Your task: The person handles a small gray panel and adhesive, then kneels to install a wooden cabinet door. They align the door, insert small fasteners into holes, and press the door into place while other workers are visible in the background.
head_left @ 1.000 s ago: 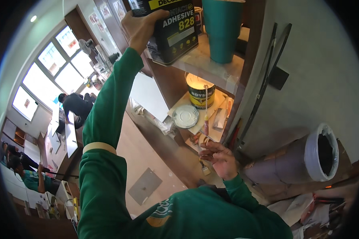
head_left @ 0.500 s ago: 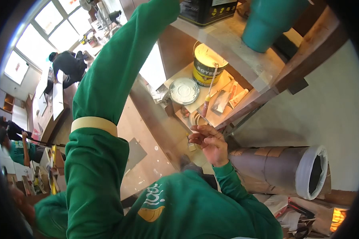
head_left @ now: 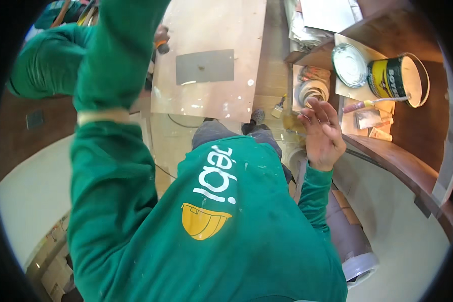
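The right hand (head_left: 324,137) is kept loosely uncurled, apparently empty; the left hand cannot be seen. Left of the paint can (head_left: 386,79), the pale coil (head_left: 312,86) is found; probably light and springy, it is best taken by its rim.

Extended the left arm (head_left: 113,75) forward past the upper edge of the head view, with the left hand out of sight. Held the right arm (head_left: 314,194) bent close beside the torso (head_left: 261,246), with the right hand (head_left: 325,138) raised palm-up and the fingers (head_left: 314,106) loosely curled and slightly parted. Stood with both legs (head_left: 210,133) mostly hidden beneath the torso.
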`<state>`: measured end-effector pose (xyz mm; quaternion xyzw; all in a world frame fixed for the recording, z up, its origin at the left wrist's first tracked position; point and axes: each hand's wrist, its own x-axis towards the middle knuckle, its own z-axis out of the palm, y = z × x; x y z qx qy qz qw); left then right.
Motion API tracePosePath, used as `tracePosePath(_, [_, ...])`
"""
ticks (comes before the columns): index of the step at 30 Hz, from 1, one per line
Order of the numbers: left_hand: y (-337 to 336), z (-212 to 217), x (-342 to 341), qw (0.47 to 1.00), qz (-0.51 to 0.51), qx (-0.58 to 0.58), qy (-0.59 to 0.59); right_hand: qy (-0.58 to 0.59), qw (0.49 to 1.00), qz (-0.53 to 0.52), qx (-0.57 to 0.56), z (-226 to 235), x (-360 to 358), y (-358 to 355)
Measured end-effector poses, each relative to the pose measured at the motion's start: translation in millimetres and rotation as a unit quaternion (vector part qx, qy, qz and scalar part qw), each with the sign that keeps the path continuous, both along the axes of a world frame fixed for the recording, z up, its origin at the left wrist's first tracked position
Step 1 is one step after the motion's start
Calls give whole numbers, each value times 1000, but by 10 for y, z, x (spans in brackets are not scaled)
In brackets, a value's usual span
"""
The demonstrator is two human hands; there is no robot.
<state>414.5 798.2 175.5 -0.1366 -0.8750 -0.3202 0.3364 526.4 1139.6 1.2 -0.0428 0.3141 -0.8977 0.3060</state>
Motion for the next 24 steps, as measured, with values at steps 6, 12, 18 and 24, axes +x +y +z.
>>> tracePosePath(6, [-1570, -2790, 2225, 892, 259, 110, -353, -37, 990, 135, 17, -485, -154, -677])
tracePosePath(12, [-1879, -5012, 3423, 708, 380, 344, -485, -102, 977, 159, 99, -853, 72, -1583])
tracePosePath(18, [-2360, -5931, 3166, 714, 460, 273, -451, -113, 971, 138, 159, -993, 746, -2214])
tracePosePath(24, [-2399, -5592, 2797, 610, 399, 459, -507, -192, 958, 32, 209, -1067, 1499, -2434])
